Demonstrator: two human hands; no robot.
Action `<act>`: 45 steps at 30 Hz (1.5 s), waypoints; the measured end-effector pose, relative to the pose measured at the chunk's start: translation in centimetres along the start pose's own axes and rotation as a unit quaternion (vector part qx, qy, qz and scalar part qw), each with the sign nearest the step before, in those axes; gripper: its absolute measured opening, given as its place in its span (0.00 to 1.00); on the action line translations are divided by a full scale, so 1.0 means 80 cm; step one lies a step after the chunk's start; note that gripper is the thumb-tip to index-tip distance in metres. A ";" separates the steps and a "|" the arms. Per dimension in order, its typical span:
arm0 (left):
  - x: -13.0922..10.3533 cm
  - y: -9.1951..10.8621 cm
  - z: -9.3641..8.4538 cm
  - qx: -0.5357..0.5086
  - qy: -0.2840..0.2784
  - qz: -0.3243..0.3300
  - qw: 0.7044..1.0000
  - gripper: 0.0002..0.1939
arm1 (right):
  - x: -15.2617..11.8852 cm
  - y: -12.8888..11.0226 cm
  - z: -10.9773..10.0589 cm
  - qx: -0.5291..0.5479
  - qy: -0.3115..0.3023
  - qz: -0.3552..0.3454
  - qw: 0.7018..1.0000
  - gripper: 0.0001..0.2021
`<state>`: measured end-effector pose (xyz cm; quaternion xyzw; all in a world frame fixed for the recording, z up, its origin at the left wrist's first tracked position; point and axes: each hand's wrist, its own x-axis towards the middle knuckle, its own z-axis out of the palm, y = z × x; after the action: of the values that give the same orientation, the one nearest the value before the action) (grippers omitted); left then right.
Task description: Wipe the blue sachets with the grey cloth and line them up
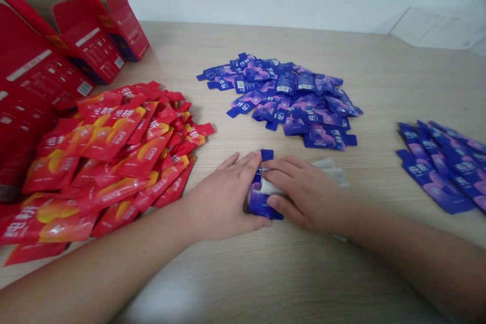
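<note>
A blue-purple sachet (pixel 261 206) lies on the table between my two hands. My left hand (pixel 220 200) is closed around its left side, with the fingers at the top end and the thumb near the bottom end. A folded white cloth (pixel 330 168) is under my right hand (pixel 309 195), whose curved fingers press it onto the sachet's face. Part of the cloth shows between those fingers and beyond the back of the hand. The middle of the sachet is hidden by the cloth and fingers.
A loose pile of blue sachets (pixel 284 93) lies ahead. More blue sachets (pixel 448 167) lie overlapped at the right. On the left is a heap of red sachets (pixel 114 147), with open red boxes (pixel 91 45) behind it. A white object (pixel 436 28) stands by the wall.
</note>
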<state>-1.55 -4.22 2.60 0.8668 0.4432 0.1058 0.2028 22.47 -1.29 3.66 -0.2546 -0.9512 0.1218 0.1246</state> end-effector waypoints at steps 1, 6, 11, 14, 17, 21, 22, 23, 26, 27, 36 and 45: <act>0.000 0.000 0.000 0.000 0.000 0.000 1.000 0.66 | 0.000 -0.001 0.000 0.007 -0.001 -0.003 1.000 0.21; 0.001 0.002 -0.002 0.003 -0.006 -0.004 1.000 0.65 | -0.001 0.008 0.007 0.050 0.027 0.041 0.998 0.16; 0.002 0.002 -0.002 0.004 -0.007 0.003 1.000 0.64 | -0.002 0.009 0.016 0.080 0.080 0.086 0.990 0.12; 0.002 0.001 -0.002 0.008 -0.006 0.000 1.000 0.64 | -0.002 0.006 0.016 0.086 0.080 0.109 0.987 0.11; 0.002 0.001 -0.003 0.005 -0.004 -0.002 1.000 0.64 | -0.001 0.001 0.013 0.101 0.046 0.103 0.988 0.05; 0.002 0.001 -0.004 0.000 -0.004 -0.002 1.000 0.63 | -0.003 -0.006 0.007 0.129 0.029 0.097 0.986 0.10; 0.002 0.001 -0.004 0.000 -0.004 -0.001 1.000 0.63 | -0.004 -0.008 0.006 0.131 0.025 0.087 0.987 0.10; 0.002 0.000 -0.003 0.000 -0.003 0.002 1.000 0.62 | -0.005 -0.010 0.005 0.132 0.021 0.072 0.988 0.09; 0.001 -0.001 -0.001 -0.001 0.001 0.012 1.000 0.60 | -0.008 -0.016 0.004 0.133 0.016 0.037 0.990 0.07; 0.001 -0.001 0.000 -0.001 0.002 0.014 1.000 0.60 | -0.009 -0.018 0.005 0.133 0.017 0.038 0.990 0.06; 0.002 0.004 -0.005 0.006 -0.004 -0.005 1.000 0.62 | 0.005 0.022 0.003 0.030 0.013 0.101 0.994 0.08; 0.001 0.001 -0.001 0.009 0.001 0.007 1.000 0.62 | -0.006 0.009 -0.004 -0.013 0.116 -0.041 0.992 0.10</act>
<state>-1.45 -4.15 2.73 0.8716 0.4383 0.1035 0.1938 23.29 -0.83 3.66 -0.2289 -0.9416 0.0738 0.2357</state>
